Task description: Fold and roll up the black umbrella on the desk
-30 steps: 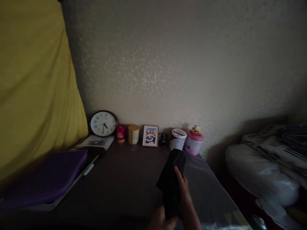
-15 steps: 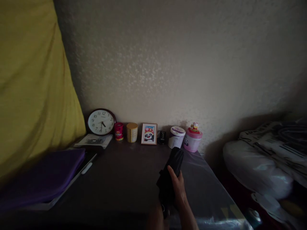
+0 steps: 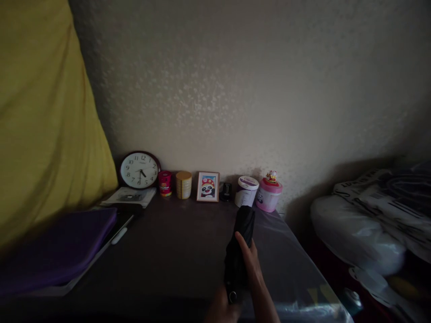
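A black folded umbrella [image 3: 240, 242] lies lengthwise over the dark table [image 3: 175, 255], its tip pointing toward the back wall. My right hand [image 3: 252, 269] is wrapped round its right side, the forefinger stretched along the fabric. My left hand [image 3: 218, 310] shows only in part at the bottom edge, closed round the handle end, where a small round button or ring [image 3: 232, 296] is visible. The room is dim, so the fingers are hard to make out in detail.
Along the wall stand a round clock [image 3: 139, 169], a red tin [image 3: 164, 183], a yellow tin [image 3: 183, 184], a panda picture frame [image 3: 208, 186], a white tub [image 3: 246, 191] and a pink tub [image 3: 268, 194]. A purple folder [image 3: 57, 249] lies left; bagged bedding [image 3: 360, 233] lies right.
The umbrella looks slimmer and straighter than a second ago, its bundle drawn tighter. My right hand has slid a little left along it, and the view has shifted slightly.
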The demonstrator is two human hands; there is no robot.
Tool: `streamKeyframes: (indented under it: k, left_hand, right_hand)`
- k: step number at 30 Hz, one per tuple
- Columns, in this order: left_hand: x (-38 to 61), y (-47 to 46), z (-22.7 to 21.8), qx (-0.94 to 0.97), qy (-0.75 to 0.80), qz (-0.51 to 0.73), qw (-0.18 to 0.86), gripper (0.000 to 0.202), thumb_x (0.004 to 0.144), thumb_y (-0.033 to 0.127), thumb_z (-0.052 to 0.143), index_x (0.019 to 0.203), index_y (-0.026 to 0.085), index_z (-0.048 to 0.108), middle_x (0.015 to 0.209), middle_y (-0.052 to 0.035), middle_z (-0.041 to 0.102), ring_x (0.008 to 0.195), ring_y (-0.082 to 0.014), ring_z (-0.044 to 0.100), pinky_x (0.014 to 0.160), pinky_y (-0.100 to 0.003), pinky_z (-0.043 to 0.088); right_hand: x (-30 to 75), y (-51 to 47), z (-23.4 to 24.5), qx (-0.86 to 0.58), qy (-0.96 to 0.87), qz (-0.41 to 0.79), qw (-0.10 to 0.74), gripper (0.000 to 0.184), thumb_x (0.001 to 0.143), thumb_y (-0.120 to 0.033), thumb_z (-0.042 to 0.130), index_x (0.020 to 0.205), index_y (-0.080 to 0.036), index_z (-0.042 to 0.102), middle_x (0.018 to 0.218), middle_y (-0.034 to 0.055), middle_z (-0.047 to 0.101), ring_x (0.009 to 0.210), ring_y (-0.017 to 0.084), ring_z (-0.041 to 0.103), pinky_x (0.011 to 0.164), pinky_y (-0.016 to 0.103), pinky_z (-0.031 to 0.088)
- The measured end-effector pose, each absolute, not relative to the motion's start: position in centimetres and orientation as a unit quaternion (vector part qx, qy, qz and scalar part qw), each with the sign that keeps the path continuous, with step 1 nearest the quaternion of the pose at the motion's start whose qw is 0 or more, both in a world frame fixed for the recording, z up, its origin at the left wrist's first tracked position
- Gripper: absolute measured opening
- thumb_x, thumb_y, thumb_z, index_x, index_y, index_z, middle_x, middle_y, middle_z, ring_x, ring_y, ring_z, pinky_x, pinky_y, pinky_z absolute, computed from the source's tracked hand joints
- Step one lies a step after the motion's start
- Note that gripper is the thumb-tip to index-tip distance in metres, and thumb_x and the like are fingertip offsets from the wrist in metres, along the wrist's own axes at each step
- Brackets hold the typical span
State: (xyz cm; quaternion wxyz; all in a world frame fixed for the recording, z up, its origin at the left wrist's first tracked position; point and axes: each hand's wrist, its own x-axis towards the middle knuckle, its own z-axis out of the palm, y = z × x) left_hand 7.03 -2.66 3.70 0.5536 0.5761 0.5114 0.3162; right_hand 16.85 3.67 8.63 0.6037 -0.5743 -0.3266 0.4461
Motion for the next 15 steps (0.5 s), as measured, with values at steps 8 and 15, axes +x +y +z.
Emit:
streamKeyframes:
  k: [8,15]
  left_hand:
    - [6.7,-2.3,1.3,0.619,0.582,0.32,0.419,0.058,0.072,0.023,0.051,0.127,0.012,0.038,0.121,-0.015,0.052,0.114,-0.0258,0.048,0.096,-0.033,0.035]
    - [5.5,-2.0,4.9,0.511,0.338,0.301,0.731,0.067,0.069,0.031,0.054,0.13,0.016,0.031,0.059,0.0041,0.057,0.052,-0.0133,0.055,0.061,-0.028,0.045]
  right_hand:
    - [16.4,5.0,7.8,-0.609,-0.318,0.414,0.598,0.066,0.054,-0.054,0.07,0.103,-0.013,0.055,0.076,0.0029,0.065,0.07,0.021,0.062,0.058,0.028,0.05]
    - [17.3,2.7,8.1,-0.545,-0.365,0.427,0.622,0.054,0.05,-0.051,0.073,0.092,-0.019,0.064,0.08,0.0024,0.065,0.081,0.021,0.06,0.066,0.027,0.049]
